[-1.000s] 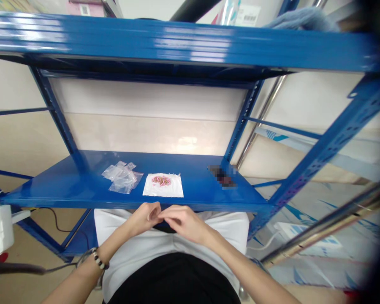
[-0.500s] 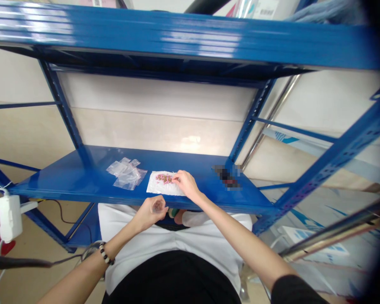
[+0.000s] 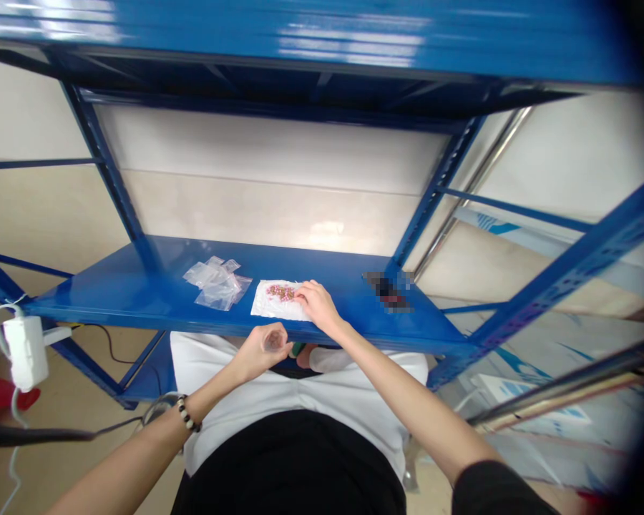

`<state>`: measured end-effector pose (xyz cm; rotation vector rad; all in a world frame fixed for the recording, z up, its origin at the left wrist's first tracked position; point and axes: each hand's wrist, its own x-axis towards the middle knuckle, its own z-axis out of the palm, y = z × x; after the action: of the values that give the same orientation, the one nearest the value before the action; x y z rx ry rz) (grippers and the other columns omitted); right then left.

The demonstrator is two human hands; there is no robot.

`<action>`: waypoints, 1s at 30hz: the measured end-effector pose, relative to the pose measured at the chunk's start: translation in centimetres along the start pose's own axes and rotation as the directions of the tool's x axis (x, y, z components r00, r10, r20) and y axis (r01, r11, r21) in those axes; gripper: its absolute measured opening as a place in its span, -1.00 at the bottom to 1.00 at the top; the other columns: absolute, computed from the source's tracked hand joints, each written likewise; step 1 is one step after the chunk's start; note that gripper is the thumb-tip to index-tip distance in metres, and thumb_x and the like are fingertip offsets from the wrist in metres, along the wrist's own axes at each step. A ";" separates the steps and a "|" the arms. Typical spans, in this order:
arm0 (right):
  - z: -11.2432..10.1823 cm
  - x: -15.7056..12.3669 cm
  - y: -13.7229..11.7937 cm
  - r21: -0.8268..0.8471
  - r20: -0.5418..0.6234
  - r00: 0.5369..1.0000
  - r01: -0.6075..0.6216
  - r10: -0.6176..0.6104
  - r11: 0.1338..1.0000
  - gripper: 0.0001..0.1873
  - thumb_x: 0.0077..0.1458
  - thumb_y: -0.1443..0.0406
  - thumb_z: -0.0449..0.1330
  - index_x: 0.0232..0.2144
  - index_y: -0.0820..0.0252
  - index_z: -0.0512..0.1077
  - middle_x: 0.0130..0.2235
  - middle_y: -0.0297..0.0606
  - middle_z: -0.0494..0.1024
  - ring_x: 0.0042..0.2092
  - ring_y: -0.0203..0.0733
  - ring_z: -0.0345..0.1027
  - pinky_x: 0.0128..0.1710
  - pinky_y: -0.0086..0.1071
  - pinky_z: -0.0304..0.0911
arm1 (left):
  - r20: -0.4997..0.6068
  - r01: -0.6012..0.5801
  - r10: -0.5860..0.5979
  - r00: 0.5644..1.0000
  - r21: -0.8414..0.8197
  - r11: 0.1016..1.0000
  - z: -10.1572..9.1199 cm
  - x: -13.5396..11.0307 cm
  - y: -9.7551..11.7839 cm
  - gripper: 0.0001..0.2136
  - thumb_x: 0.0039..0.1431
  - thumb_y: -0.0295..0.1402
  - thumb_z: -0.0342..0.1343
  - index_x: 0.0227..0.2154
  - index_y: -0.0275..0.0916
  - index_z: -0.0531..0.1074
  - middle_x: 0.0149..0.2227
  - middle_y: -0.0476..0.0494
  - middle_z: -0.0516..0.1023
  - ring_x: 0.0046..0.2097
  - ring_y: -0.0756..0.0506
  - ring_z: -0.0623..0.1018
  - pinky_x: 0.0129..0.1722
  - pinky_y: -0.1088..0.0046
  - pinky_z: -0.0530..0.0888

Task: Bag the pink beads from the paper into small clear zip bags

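Holding my right grip [image 3: 315, 304], fingers together, just right of the pink beads [image 3: 280, 292], lying crosswise on the white sheet [image 3: 271, 310], with my curled left grip [image 3: 262, 350] farther off, its hold unclear.

A black top [image 3: 290, 465] fills the bottom middle of the frame, its dark, plain fabric showing no visible markings. A short black sleeve [image 3: 494, 486] ends at the lower right, on the right arm, leaving the forearm bare. Beyond the top, a white garment [image 3: 300, 395] spreads across the lower middle, smooth and softly creased; its exact kind is hard to tell from this angle. The left wrist, toward the lower left, wears a bracelet [image 3: 187, 413] of round black and white beads on a band. The left hand [image 3: 262, 352] and right hand [image 3: 316, 306] wear no gloves.
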<state>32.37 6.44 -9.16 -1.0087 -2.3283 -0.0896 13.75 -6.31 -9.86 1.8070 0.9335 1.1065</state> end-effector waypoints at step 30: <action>-2.8 -4.0 -10.9 0.381 -0.150 0.986 -0.015 0.078 0.924 -0.83 0.13 0.40 0.23 -0.47 0.13 0.53 -0.29 -0.24 0.38 -0.14 -0.11 0.23 -0.14 -0.25 0.21 | -0.039 0.119 -0.123 0.992 -0.079 0.990 0.6 0.3 -1.3 -0.85 -0.01 -0.44 0.14 -0.57 -0.28 0.26 -0.62 0.06 0.33 -0.56 0.07 0.31 -0.54 0.56 0.23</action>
<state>28.40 -4.71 -7.27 -0.8254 -2.0646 0.2796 14.13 -5.64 -11.13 1.6481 1.0000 1.0945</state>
